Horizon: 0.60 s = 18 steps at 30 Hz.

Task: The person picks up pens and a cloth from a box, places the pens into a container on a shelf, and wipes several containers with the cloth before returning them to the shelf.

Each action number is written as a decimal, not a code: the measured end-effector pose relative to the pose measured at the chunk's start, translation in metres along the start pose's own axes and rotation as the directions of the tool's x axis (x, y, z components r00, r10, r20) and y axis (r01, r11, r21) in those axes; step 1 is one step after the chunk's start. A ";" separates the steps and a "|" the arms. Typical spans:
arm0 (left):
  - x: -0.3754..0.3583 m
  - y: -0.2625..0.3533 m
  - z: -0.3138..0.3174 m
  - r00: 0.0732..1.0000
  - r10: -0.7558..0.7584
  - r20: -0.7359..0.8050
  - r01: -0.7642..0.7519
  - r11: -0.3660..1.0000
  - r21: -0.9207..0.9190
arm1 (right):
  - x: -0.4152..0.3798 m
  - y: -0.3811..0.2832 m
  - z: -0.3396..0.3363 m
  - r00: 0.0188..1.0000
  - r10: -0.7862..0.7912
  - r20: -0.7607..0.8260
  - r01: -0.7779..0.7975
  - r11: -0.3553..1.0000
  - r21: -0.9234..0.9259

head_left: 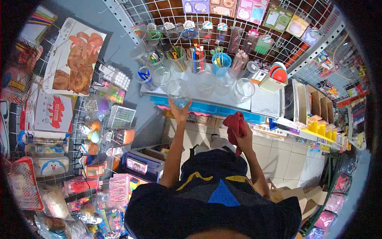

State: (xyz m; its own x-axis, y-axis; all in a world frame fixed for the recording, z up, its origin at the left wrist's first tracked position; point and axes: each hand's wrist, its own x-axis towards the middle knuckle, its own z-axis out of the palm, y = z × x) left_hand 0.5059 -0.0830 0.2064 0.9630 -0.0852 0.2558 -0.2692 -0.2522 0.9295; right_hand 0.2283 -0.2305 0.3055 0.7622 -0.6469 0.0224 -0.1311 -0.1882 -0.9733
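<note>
My left hand (180, 112) is closed around the lower end of a clear plastic jar (178, 91) at the front edge of the white shelf top (262, 101). In my right hand (244, 140) is a bunched red cloth (235, 125), held above the floor in front of the shelf. Further clear jars stand close by, among them one (205, 82) in the middle and another (243, 90) to the right. Behind them, a blue basket (221, 64) and several clear containers hold pens and pencils.
A wire grid (167, 8) with hanging packets rises behind the shelf. On the left, a wall of packaged goods (53, 113) comes close to my left arm. Dividers with yellow boxes (318, 129) stand at the right, and cardboard boxes (308, 195) lie low beside me.
</note>
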 end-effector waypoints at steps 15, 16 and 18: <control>0.034 -0.009 0.037 1.000 -0.015 -0.002 0.015 0.988 0.153 | -0.034 -0.028 -0.005 0.984 0.162 0.071 -0.167 0.984 0.067; 0.034 -0.007 0.037 1.000 -0.030 0.008 0.029 0.992 0.125 | -0.033 -0.026 -0.005 0.983 0.164 0.078 -0.170 0.983 0.067; 0.037 -0.006 0.038 0.998 -0.057 0.027 0.055 0.996 0.067 | -0.028 -0.023 -0.004 0.997 0.048 0.068 -0.047 0.999 -0.021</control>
State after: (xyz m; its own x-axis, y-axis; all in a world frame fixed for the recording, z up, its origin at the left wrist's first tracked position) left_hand 0.5426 -0.1214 0.2000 0.9759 -0.0971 0.1954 -0.2165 -0.3209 0.9220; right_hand 0.2074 -0.2113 0.3285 0.7962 -0.6037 -0.0399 -0.1801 -0.1735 -0.9682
